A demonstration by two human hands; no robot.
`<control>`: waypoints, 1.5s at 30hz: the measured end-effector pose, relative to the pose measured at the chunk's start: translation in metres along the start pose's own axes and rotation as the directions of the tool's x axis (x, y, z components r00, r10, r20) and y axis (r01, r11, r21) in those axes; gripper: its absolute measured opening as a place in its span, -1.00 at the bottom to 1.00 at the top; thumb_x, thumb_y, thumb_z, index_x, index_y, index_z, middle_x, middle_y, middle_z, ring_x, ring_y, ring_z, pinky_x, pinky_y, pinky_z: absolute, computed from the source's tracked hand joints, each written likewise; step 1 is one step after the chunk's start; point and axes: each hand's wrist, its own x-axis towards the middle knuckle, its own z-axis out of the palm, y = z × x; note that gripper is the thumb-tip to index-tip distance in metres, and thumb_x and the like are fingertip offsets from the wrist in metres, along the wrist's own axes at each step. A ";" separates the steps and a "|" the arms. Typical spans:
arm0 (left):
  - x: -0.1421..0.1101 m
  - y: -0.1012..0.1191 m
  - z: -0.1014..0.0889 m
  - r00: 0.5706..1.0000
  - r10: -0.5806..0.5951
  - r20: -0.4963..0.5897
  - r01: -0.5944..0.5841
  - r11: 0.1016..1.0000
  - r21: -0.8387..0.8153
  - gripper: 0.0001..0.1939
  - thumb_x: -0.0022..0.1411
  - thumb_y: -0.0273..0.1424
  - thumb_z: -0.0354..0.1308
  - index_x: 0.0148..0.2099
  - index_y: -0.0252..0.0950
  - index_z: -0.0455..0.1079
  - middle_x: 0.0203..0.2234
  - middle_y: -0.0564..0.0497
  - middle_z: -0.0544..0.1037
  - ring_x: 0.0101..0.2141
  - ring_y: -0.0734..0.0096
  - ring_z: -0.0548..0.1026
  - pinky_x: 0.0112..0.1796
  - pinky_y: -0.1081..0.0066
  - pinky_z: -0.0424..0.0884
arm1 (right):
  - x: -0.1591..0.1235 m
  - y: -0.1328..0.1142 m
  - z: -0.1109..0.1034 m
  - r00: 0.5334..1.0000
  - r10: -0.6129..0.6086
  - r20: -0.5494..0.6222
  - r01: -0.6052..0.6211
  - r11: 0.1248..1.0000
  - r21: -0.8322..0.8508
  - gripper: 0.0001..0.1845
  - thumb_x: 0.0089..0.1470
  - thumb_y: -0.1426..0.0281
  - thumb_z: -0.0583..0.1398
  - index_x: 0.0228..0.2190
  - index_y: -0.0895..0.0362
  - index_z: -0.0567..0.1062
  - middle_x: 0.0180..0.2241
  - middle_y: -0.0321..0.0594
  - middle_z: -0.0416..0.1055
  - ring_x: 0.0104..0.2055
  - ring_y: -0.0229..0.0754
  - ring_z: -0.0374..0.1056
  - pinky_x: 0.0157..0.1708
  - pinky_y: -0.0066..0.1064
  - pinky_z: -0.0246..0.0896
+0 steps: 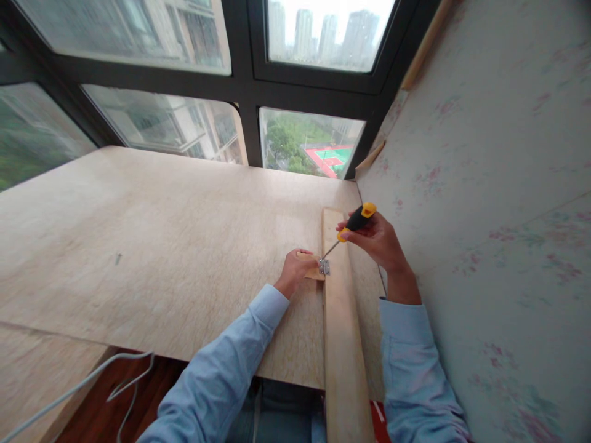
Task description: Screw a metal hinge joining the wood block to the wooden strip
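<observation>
Screwdriver [357, 219] is clasped by right fingers [359, 239] at the hinge's [324, 267] one o'clock; wood piece [314, 274], at nine, is pinched by left fingers [305, 258].

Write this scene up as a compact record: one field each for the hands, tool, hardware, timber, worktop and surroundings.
left hand: holding the small wood piece
right hand: gripping the screwdriver
tool: screwdriver, yellow and black, tip down at the hinge
hardware: hinge, metal, where small wood piece and plank meet
timber: long plank, lying on the worktop
worktop: pale, mottled; tiny item at left, too small to identify
surroundings: dark window frame ahead; floral wall right; pale cable lower left
</observation>
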 end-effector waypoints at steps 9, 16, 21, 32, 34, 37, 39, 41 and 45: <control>-0.001 0.002 0.000 1.000 -0.001 0.001 0.001 1.000 -0.012 -0.66 -0.30 -0.58 0.35 -0.37 -0.35 0.38 -0.57 0.06 0.48 -0.58 0.49 0.40 -0.55 0.49 0.27 | 0.001 0.007 0.007 0.994 -0.065 -0.088 0.044 0.975 -0.218 -0.34 -0.16 0.04 0.39 -0.10 -0.03 0.28 -0.30 -0.31 0.42 -0.25 -0.14 0.42 -0.22 -0.24 0.43; 0.001 -0.001 0.001 1.000 -0.003 0.008 0.003 1.000 -0.003 -0.66 -0.30 -0.55 0.34 -0.37 -0.33 0.36 -0.55 0.06 0.49 -0.55 0.46 0.43 -0.54 0.49 0.29 | -0.003 0.000 0.005 0.987 -0.058 0.150 0.047 0.996 0.079 -0.39 -0.03 0.16 0.35 -0.02 -0.14 0.20 0.05 -0.23 0.39 0.13 -0.08 0.36 0.07 -0.09 0.35; 0.001 0.000 0.000 1.000 -0.007 0.004 0.007 1.000 0.006 -0.66 -0.29 -0.55 0.35 -0.37 -0.34 0.37 -0.54 0.04 0.50 -0.56 0.47 0.43 -0.54 0.50 0.29 | 0.000 0.000 0.001 1.000 -0.022 -0.013 0.020 0.991 -0.135 -0.38 -0.24 0.10 0.45 -0.17 0.02 0.37 -0.28 -0.24 0.51 -0.22 -0.05 0.50 -0.14 -0.10 0.47; 0.001 0.001 0.000 1.000 -0.015 0.012 0.015 1.000 -0.003 -0.68 -0.29 -0.56 0.35 -0.39 -0.33 0.38 -0.56 0.06 0.49 -0.56 0.47 0.42 -0.52 0.47 0.29 | -0.003 0.004 0.006 0.987 -0.084 0.137 0.085 0.996 -0.003 -0.30 -0.03 0.12 0.35 0.10 -0.15 0.21 0.08 -0.19 0.38 0.15 -0.07 0.33 0.04 -0.13 0.37; 0.001 0.001 0.000 1.000 -0.014 0.017 0.014 1.000 0.000 -0.68 -0.28 -0.56 0.35 -0.39 -0.33 0.38 -0.56 0.07 0.48 -0.55 0.47 0.42 -0.51 0.48 0.29 | -0.004 0.000 0.005 0.986 -0.057 0.157 0.055 0.998 0.020 -0.35 -0.03 0.13 0.35 0.06 -0.09 0.26 0.01 -0.16 0.45 0.07 -0.05 0.40 0.04 -0.09 0.38; 0.000 0.001 0.000 1.000 -0.012 0.020 0.012 1.000 -0.005 -0.68 -0.27 -0.57 0.34 -0.37 -0.33 0.37 -0.56 0.07 0.48 -0.56 0.48 0.41 -0.52 0.48 0.29 | -0.002 -0.004 0.005 0.997 -0.028 0.070 0.033 0.996 -0.085 -0.39 -0.14 0.12 0.41 -0.07 0.03 0.38 -0.21 -0.18 0.53 -0.15 -0.04 0.49 -0.06 -0.08 0.43; 0.001 0.000 0.000 1.000 -0.014 0.021 0.014 1.000 -0.007 -0.68 -0.27 -0.58 0.34 -0.37 -0.34 0.37 -0.55 0.06 0.48 -0.56 0.49 0.41 -0.52 0.48 0.29 | 0.001 -0.003 0.005 0.998 -0.044 -0.054 0.030 0.972 -0.234 -0.36 -0.26 0.11 0.46 -0.15 0.05 0.42 -0.33 -0.24 0.52 -0.27 -0.05 0.48 -0.17 -0.11 0.46; 0.001 0.000 0.000 1.000 -0.013 0.022 0.014 1.000 -0.003 -0.67 -0.27 -0.58 0.34 -0.36 -0.35 0.37 -0.55 0.05 0.49 -0.56 0.49 0.41 -0.53 0.49 0.29 | 0.003 0.000 0.005 0.986 -0.070 -0.153 0.011 0.935 -0.353 -0.30 -0.34 0.09 0.48 -0.15 0.05 0.42 -0.38 -0.28 0.47 -0.32 -0.07 0.45 -0.23 -0.13 0.46; 0.001 0.000 0.000 1.000 -0.014 0.025 0.014 1.000 -0.001 -0.67 -0.26 -0.57 0.34 -0.35 -0.35 0.37 -0.53 0.04 0.50 -0.55 0.47 0.43 -0.53 0.48 0.30 | 0.002 0.006 0.005 0.995 -0.065 -0.078 0.047 0.976 -0.213 -0.21 -0.17 0.08 0.42 0.06 -0.04 0.27 -0.17 -0.21 0.46 -0.10 -0.04 0.44 -0.14 -0.16 0.45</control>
